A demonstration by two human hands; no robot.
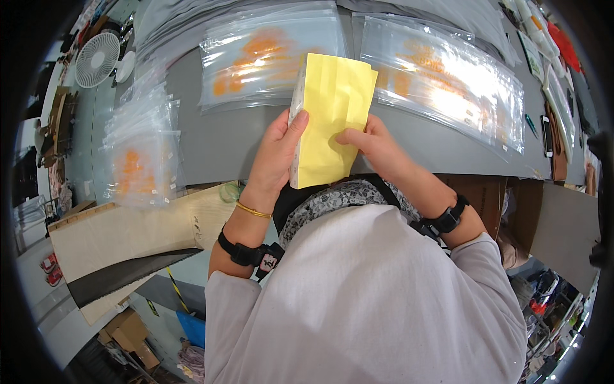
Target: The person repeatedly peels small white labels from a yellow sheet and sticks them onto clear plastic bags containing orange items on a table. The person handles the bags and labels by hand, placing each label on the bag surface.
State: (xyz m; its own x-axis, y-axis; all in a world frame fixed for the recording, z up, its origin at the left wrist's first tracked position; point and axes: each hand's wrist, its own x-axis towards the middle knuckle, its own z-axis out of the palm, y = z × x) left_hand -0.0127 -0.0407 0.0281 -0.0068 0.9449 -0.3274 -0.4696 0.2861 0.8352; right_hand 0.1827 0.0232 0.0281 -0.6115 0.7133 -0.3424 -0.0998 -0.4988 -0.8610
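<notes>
In front of my body, over the near edge of the grey table, I hold a yellow paper sheet upright. It is creased lengthwise, and a pale printed strip runs down its left edge. My left hand is closed on that left edge, its thumb in front and its fingers mostly hidden behind. With the thumb pressed on its face, my right hand grips the sheet from the right side. Whether it is one sheet or a few stacked together, I cannot tell.
Clear zip bags with orange print lie in piles at the back left, the back right and the far left of the table. A phone and a pen rest at right. A white fan stands at left.
</notes>
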